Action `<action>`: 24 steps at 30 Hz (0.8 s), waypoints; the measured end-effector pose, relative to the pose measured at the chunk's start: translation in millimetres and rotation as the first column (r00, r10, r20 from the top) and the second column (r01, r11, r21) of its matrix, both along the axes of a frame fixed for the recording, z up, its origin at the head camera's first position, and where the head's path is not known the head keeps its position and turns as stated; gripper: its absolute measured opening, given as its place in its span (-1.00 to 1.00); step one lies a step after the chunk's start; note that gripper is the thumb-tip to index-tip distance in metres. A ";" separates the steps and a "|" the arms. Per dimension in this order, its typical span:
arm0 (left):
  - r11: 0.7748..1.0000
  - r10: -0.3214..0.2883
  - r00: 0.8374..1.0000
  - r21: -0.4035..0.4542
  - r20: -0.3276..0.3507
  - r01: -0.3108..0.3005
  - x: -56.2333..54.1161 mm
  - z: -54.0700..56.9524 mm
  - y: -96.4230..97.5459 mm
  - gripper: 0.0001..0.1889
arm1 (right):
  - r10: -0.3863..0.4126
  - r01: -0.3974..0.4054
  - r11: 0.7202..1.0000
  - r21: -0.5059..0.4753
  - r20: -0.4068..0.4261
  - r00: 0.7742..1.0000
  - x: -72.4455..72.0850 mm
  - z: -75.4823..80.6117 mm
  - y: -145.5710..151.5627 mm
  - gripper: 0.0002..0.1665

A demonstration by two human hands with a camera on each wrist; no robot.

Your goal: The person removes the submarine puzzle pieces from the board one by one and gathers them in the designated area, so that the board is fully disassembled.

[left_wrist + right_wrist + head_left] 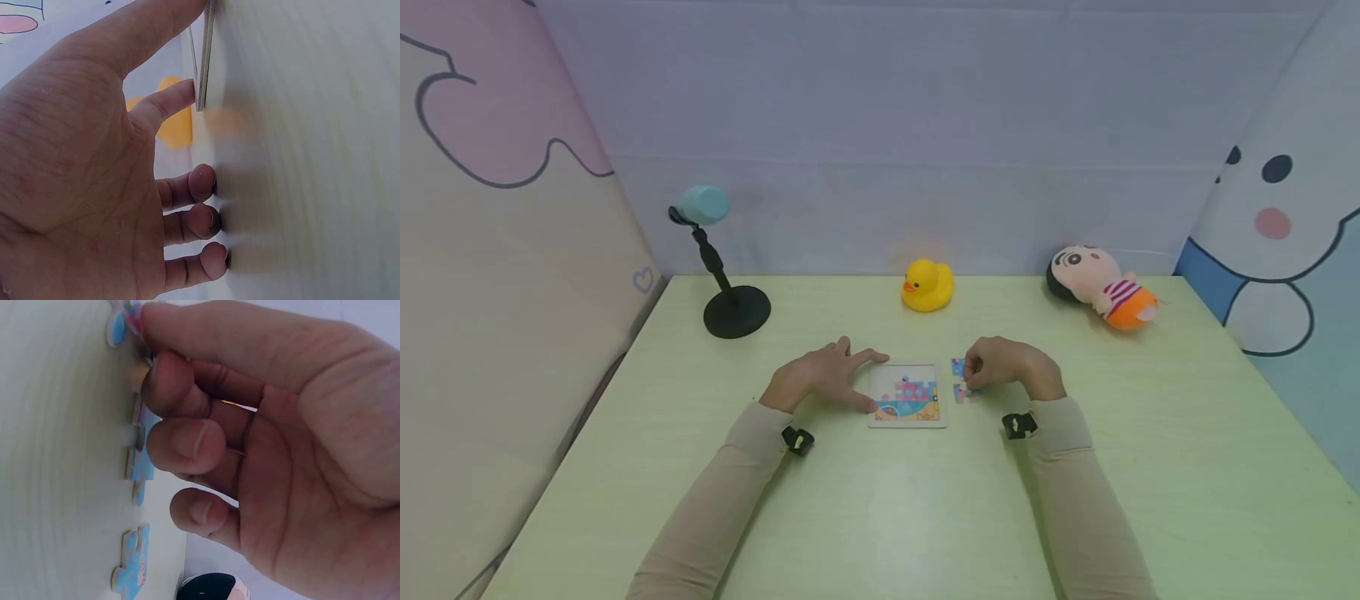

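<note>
A jigsaw is partly filled in, and the step in hand seems to be picking out another piece. The puzzle tray [883, 381] lies midway between the worktop [887, 517]'s left and right edges, towards its back edge; printed pieces fill its lower and right parts. The left hand [829, 373] has no closed grip: thumb and index finger spread against the tray's left side. The right hand [1002, 364]'s grip pinches a jigsaw piece [132, 317] just beside the tray's right side. The next move probably calls for turning that piece to match the gap at upper left while the tray is braced.

The right wrist view shows the thumb-and-index pinch and blue loose pieces [132, 569] behind the fingers, largely covered from the head. The left wrist view sees the tray edge-on, hiding its print, but reveals three fingertips down by the worktop.
</note>
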State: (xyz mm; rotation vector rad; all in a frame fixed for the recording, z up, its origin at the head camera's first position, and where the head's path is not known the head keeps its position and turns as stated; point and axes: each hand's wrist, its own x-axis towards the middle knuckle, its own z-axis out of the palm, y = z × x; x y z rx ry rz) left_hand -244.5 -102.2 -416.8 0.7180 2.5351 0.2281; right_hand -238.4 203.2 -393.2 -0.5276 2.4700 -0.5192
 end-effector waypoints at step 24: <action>1.000 0.001 1.000 0.002 0.003 -0.001 0.9 0.9 -0.4 -0.11 | -0.031 0.026 0.997 -0.066 -0.074 0.997 1.8 7.7 8.7 -0.94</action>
